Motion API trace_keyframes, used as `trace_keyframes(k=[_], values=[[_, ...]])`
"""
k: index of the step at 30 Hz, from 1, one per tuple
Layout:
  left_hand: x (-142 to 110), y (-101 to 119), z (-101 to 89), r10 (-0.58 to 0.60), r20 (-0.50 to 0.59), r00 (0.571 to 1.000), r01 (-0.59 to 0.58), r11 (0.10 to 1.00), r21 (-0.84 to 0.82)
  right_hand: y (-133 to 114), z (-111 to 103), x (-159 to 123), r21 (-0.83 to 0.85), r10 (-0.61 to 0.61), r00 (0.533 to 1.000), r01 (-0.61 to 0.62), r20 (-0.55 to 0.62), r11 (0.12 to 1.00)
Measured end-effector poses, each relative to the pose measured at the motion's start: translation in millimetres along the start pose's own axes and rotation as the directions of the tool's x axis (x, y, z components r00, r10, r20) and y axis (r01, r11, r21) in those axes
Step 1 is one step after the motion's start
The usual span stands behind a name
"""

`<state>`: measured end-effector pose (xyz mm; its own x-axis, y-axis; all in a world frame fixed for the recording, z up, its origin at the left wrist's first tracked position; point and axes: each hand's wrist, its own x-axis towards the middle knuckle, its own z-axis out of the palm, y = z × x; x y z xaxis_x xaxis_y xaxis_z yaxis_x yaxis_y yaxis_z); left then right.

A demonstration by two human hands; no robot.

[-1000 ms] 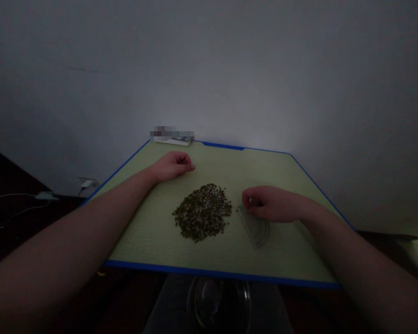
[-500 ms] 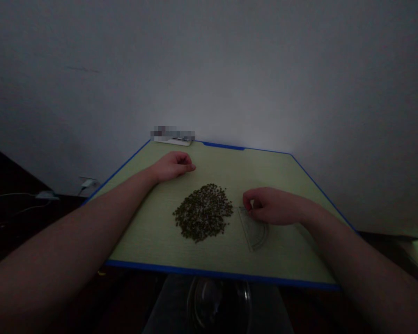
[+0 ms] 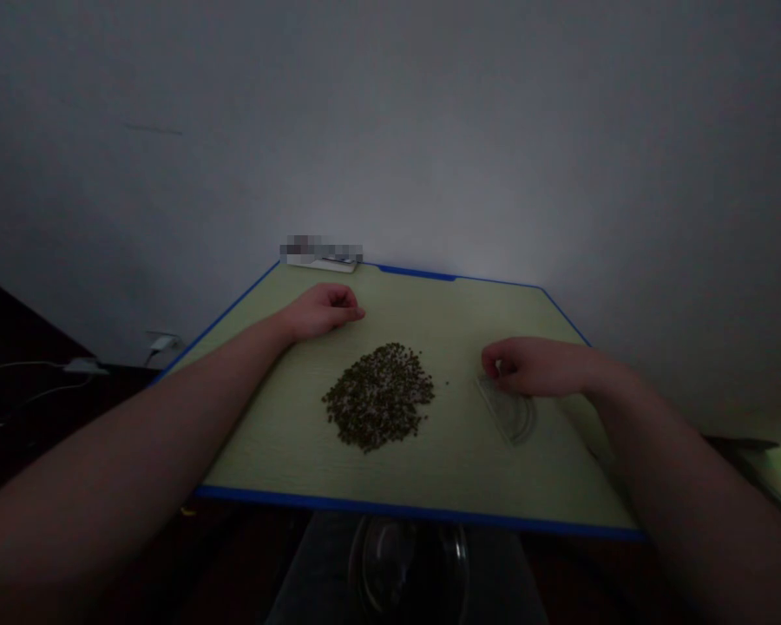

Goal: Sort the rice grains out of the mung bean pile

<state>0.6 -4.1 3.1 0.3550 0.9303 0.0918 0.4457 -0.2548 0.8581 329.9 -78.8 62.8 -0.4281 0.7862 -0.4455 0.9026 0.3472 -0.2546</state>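
A heap of small green beans (image 3: 379,395) lies in the middle of a light green table with a blue edge (image 3: 423,512). My left hand (image 3: 322,309) rests on the table behind the heap, its fingers curled in a loose fist with nothing visible in it. To the right of the heap, my right hand (image 3: 537,366) pinches the top of a clear plastic protractor (image 3: 511,414) that lies flat on the table.
A glass bowl (image 3: 409,569) sits below the table's front edge, on my lap. A white flat object (image 3: 322,259) lies at the table's far left corner by the wall. Cables and a plug (image 3: 162,343) lie on the dark floor at left.
My right hand has slid the protractor to the right, away from the bean heap. My left hand has stayed put.
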Motion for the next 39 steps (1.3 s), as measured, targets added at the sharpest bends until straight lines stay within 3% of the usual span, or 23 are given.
trace_keyframes(k=[6, 10, 17, 21, 39], values=[[-1, 2, 1.0, -0.010, -0.005, 1.000, 0.010, 1.000, -0.014, 29, -8, -1, 0.108, 0.113, 0.993, -0.112, -0.012, 0.988], [-1, 2, 0.4, -0.004, 0.001, 1.000, 0.004, 1.000, 0.013, 38, -8, 4, 0.158, 0.132, 0.986, -0.115, -0.099, 0.981], [-1, 2, -0.1, -0.009, -0.004, 1.000, 0.009, 1.000, 0.026, 5, 7, 17, 0.028, -0.078, 0.951, 0.090, -0.299, 0.996], [-1, 3, -0.1, -0.010, -0.004, 1.000, 0.010, 1.000, 0.028, -10, 13, 16, 0.018, -0.161, 0.949, 0.172, -0.272, 0.985], [1, -1, -0.4, 0.007, -0.001, 1.000, -0.007, 1.000, 0.022, -23, 22, 16, 0.023, -0.266, 0.937, 0.278, -0.224, 0.960]])
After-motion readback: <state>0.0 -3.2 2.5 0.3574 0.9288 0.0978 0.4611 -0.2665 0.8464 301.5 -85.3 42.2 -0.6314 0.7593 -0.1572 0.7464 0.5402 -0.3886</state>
